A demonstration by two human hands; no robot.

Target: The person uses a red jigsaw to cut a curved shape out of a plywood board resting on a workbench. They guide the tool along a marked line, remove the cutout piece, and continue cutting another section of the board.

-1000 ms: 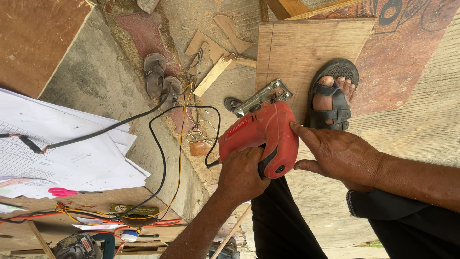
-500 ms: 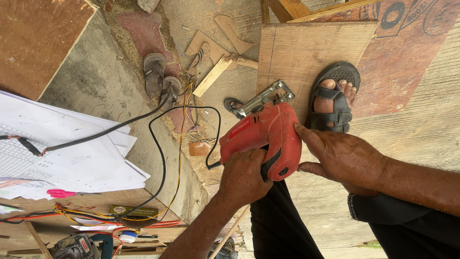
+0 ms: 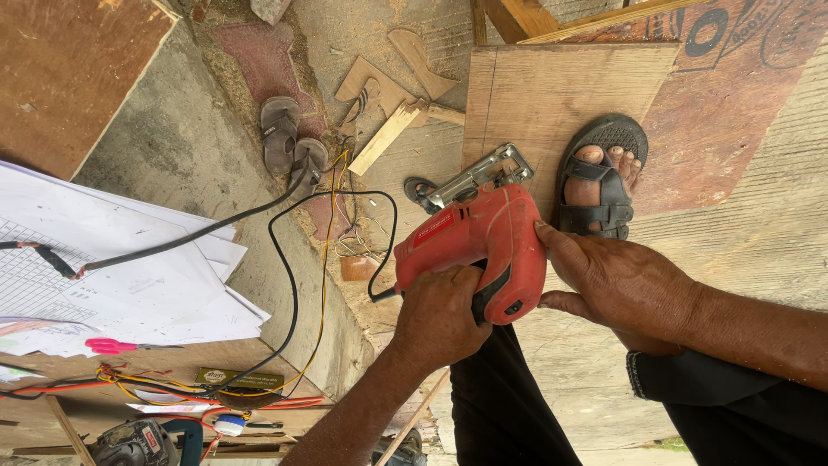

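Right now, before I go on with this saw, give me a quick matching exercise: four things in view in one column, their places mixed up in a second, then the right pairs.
Things:
1. red jigsaw
2. sandalled foot
3. pink-handled scissors
4. pair of empty sandals

Places:
A. on the concrete floor, beside wood offcuts
B. on the paper sheets at the left
C. pressed on the plywood board
D. gripped by the left hand, with the right hand against its side

Pairs: 1-D, 2-C, 3-B, 4-A
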